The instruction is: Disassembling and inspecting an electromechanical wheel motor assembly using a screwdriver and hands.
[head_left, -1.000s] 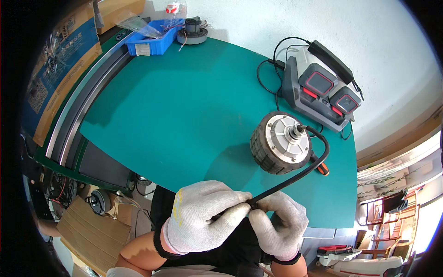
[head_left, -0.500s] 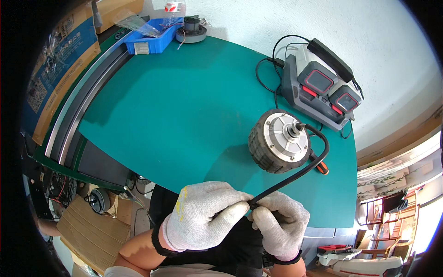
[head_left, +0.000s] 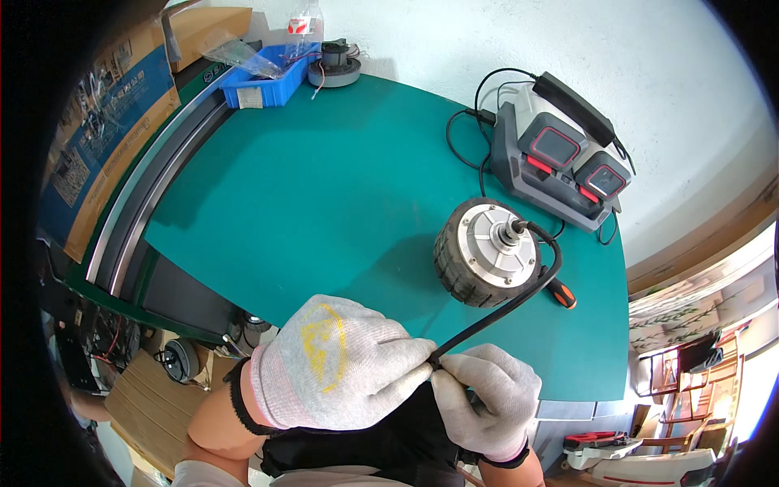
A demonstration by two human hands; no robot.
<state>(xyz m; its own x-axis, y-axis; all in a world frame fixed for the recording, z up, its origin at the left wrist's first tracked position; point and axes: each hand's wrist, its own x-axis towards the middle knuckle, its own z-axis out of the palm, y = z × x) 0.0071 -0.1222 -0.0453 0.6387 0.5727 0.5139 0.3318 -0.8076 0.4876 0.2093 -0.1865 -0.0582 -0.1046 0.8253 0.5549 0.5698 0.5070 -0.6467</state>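
Note:
A black-tyred hub motor wheel [head_left: 497, 243] lies on its side on the green tabletop, silver cover facing up. From its axle a thick black cable [head_left: 513, 303] bends round and runs down to my hands. My left hand [head_left: 341, 365], in a light knitted glove with a yellow mark, pinches the cable's end between thumb and fingers. Right beside it my right hand [head_left: 491, 398], gloved alike, is closed with its fingertips at the same end. The very tip of the cable is hidden by the gloves. An orange-and-black handled tool [head_left: 561, 294] lies partly behind the wheel.
A grey two-bay battery charger [head_left: 560, 154] with black cords stands at the back right. A blue bin [head_left: 276, 85], a clear bottle [head_left: 303, 28] and a motor part [head_left: 334, 69] sit at the far left. Cardboard boxes [head_left: 122, 122] flank the left side.
My left hand has turned, showing more of its back, and moved slightly left. The cable now bends more tightly near the wheel. Both hands stay at the cable's end.

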